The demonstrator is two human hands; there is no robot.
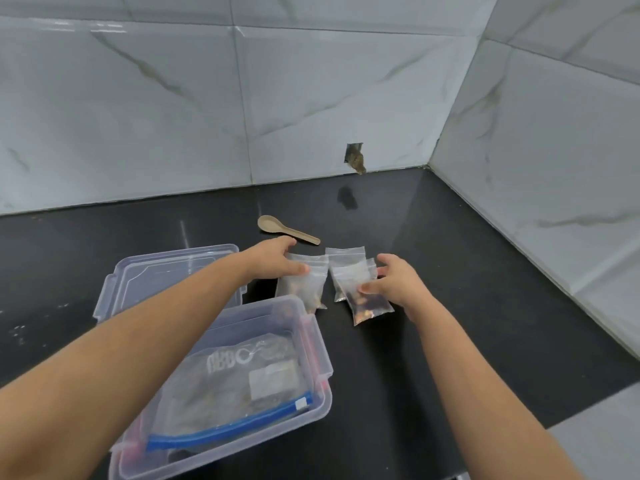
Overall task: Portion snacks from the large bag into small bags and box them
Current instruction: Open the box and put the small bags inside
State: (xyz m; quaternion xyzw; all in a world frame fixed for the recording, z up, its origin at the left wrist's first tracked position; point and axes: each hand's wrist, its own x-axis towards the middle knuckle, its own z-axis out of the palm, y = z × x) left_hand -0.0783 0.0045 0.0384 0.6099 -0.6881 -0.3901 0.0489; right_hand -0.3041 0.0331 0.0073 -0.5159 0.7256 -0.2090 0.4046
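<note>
Snack bags are basically filled, so this looks like the boxing stage. Clear plastic box (313, 344) sits near me on the glossy black counter (450, 306), big zip bag (228, 386) with the blue seal already lying flat inside, lid (166, 268) parked behind it. Left hand (277, 259) rests half-open on one crinkly small bag (304, 285); right hand (398, 282) pinches another small bag (367, 303), probably gathering them. A third (346, 263) lies between. Beige spoon (284, 230) sits idle beyond.
</note>
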